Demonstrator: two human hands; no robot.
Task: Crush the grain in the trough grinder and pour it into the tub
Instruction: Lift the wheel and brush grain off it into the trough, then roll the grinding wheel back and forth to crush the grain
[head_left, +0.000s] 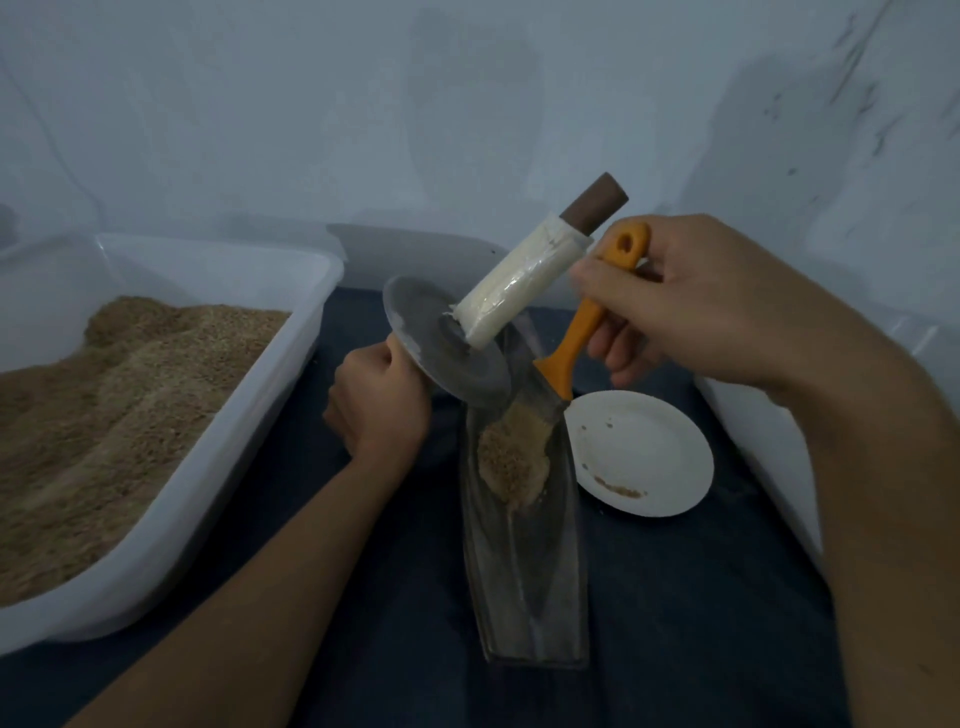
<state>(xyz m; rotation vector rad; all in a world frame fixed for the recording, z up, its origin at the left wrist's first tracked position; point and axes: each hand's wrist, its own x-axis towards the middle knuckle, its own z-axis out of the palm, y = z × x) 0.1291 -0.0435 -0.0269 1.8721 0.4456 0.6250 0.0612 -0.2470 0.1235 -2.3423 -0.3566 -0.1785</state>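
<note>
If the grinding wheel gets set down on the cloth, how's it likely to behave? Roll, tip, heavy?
The grinding wheel is a thin round disc on a long axle, so upright it would probably roll or tip over. It looks like metal, likely heavy for its size. The left hand grips one axle end; the wrapped handle sticks out free, so expect lopsided weight.

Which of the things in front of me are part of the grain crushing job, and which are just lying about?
Part of the job:
grinding wheel, gripped by the left hand
orange-handled brush, held by the right hand
trough holding crushed grain
tub on the left, heaped with grain

Lying about:
white paper plate with a few crumbs
second white tub on the right
</note>
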